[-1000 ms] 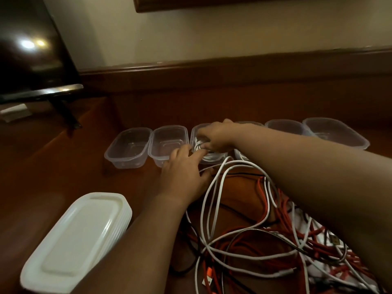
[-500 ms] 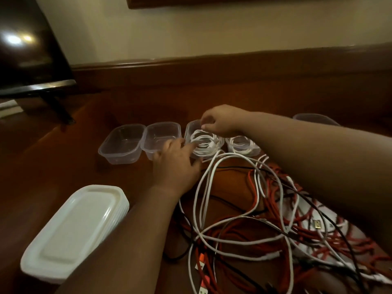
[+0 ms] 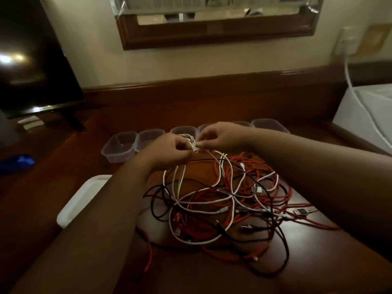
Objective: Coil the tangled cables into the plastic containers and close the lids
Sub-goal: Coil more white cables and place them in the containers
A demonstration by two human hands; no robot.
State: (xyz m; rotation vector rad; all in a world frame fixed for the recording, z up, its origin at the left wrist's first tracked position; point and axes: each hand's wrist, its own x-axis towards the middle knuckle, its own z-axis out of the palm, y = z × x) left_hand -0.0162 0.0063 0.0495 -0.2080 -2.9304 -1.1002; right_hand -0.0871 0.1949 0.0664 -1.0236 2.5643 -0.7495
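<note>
Several clear plastic containers (image 3: 119,147) stand in a row at the back of the wooden desk. A tangle of white, orange and black cables (image 3: 224,200) lies in front of them. Both hands meet above the near edge of the row. My left hand (image 3: 167,152) pinches a bunch of white cable (image 3: 192,145), and my right hand (image 3: 220,135) pinches the same white cable from the right. Long white loops hang from my fingers down into the tangle. A stack of white lids (image 3: 82,200) lies at the left, partly behind my left forearm.
A black TV (image 3: 31,60) on a stand occupies the back left. A blue object (image 3: 17,162) lies at the far left. A white appliance (image 3: 364,115) with a white cord to a wall socket sits at the right. A framed mirror hangs above the desk.
Both hands have lifted off the third container and drawn back toward me, raising the white cable above the tangle. The camera has tilted up and back, showing more of the wall.
</note>
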